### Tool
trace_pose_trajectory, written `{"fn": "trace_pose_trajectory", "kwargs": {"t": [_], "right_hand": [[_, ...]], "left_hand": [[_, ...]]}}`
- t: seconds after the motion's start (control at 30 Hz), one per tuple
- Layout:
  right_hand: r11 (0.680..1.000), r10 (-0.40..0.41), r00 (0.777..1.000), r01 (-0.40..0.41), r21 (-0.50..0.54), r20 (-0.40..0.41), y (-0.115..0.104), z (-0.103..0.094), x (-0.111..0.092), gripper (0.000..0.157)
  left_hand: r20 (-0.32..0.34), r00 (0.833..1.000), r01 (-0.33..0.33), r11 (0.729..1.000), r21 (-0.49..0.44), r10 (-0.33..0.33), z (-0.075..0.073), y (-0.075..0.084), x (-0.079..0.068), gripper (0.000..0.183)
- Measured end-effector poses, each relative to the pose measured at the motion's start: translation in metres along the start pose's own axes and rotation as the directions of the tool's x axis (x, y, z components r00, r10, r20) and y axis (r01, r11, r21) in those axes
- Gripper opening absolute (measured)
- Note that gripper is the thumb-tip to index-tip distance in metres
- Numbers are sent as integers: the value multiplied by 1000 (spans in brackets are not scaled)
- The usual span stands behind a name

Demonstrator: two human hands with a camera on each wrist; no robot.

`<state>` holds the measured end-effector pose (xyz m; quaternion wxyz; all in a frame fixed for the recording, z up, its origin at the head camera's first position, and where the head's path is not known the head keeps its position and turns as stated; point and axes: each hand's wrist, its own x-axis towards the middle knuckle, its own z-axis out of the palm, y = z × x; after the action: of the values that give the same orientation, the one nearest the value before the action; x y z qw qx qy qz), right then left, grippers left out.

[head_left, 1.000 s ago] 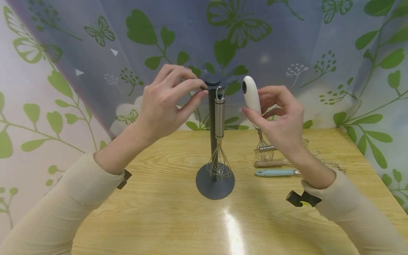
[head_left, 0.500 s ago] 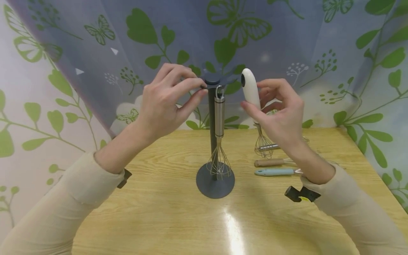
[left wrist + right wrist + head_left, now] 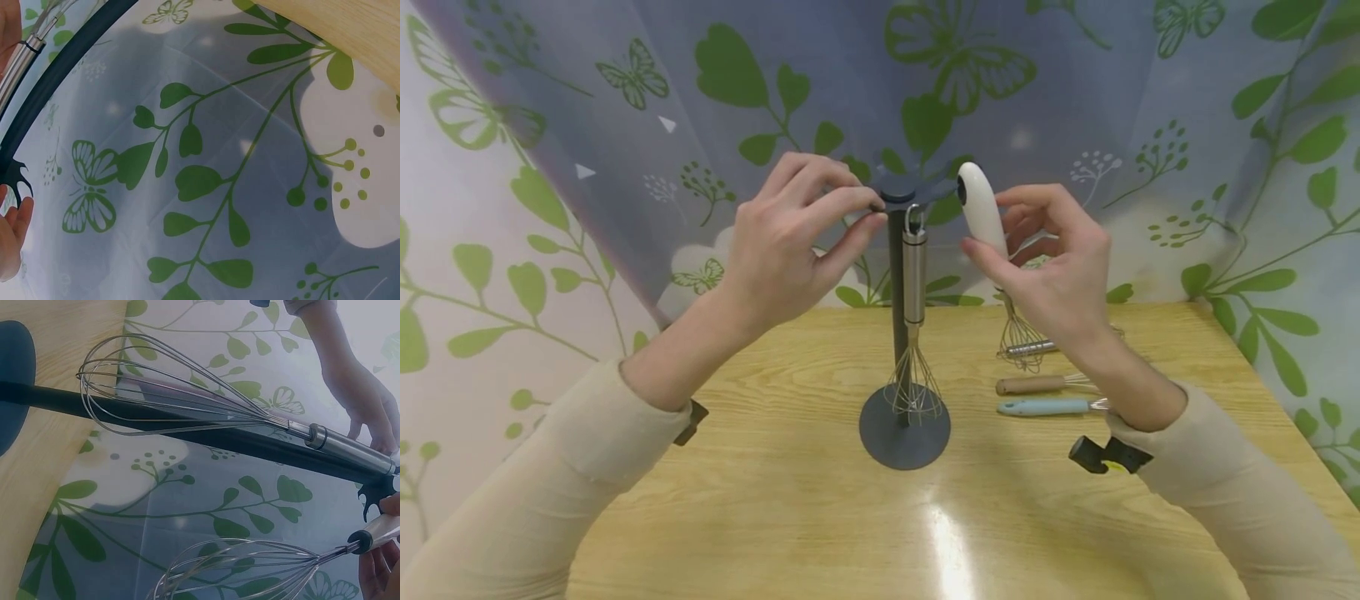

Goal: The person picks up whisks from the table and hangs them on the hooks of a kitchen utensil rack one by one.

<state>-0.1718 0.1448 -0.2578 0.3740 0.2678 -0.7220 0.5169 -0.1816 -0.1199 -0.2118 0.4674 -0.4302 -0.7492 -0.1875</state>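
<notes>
A dark utensil stand (image 3: 898, 287) stands upright on the table, its top fitted with hooks. From the near hook hangs a steel-handled whisk (image 3: 914, 275) by its loop. My left hand (image 3: 805, 242) pinches a hook at the stand's left side between thumb and index finger. To the right of the top, my right hand (image 3: 1052, 258) holds a white-handled whisk (image 3: 982, 212) by its handle, wires downward. In the right wrist view the white whisk's wires (image 3: 244, 569) lie apart from the post, near a bare hook (image 3: 370, 499).
On the table's right side lie a light blue-handled whisk (image 3: 1045, 407), a wooden-handled whisk (image 3: 1030, 385) and a metal-handled whisk (image 3: 1032, 348), partly hidden by the right arm. Behind the wooden table (image 3: 760, 500) hangs a leaf-patterned curtain (image 3: 820, 67).
My right hand has lifted the white-handled whisk a little and brought it left, nearer the stand's top. The left hand keeps its place on the hook.
</notes>
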Motion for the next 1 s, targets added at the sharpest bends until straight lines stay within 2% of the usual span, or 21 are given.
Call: {"fn": "trace_pose_trajectory", "kwargs": {"t": [1.0], "right_hand": [[998, -32, 999, 32, -45, 13, -4, -1, 1, 41]], "left_hand": [[8, 1000, -2, 1000, 10, 2, 0, 0, 0, 17]]}}
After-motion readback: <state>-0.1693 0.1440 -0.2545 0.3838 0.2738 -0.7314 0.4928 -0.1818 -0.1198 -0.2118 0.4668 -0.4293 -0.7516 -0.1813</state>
